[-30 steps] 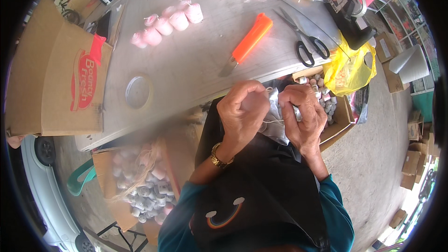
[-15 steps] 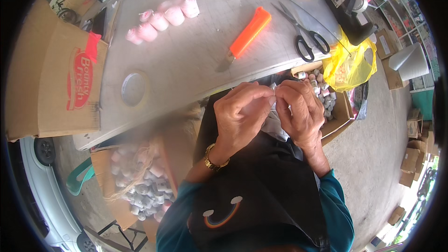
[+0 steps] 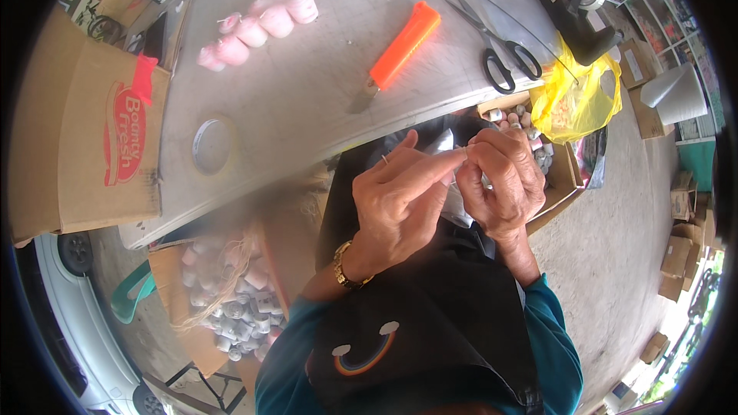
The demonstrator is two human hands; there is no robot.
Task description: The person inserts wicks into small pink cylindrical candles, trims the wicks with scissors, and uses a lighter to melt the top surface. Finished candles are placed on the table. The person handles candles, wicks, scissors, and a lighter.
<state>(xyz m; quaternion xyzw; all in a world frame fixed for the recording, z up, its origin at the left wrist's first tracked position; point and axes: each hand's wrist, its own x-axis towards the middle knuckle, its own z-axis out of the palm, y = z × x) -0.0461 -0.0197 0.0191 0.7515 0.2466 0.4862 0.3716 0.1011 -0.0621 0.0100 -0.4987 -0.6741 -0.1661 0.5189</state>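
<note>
The left hand (image 3: 403, 198) extends its index finger toward the tip of the right hand (image 3: 504, 184), with the thumb set beneath; whether it grasps anything cannot be determined. The right hand is curled, thumb against bent fingers in a pinch position; its fingertips meet the left index finger, and the contents of the pinch are too small and covered to identify. White material (image 3: 455, 206), smooth and creased, lies below and between the hands, partly hidden by them, in front of the black apron (image 3: 446, 307). A gold-coloured link watch (image 3: 343, 267) encircles the left wrist. Beyond the hands, the flat grey table (image 3: 307, 92) carries an orange plastic-handled cutter (image 3: 405, 46), scissors (image 3: 498, 44) with straight metal blades and black loop handles, a ring-shaped tape roll (image 3: 197, 150) and a row of rounded pink cylinders (image 3: 261, 23) topped with thin pale ends. A brown corrugated carton (image 3: 77, 131) stands at the left of the table. A crinkled yellow plastic bag (image 3: 575, 104), thin and translucent, hangs at the right table edge, beside an open cardboard box (image 3: 567, 169) of small cylinders. White and grey cylinders (image 3: 247, 327) fill a second box at lower left.
</note>
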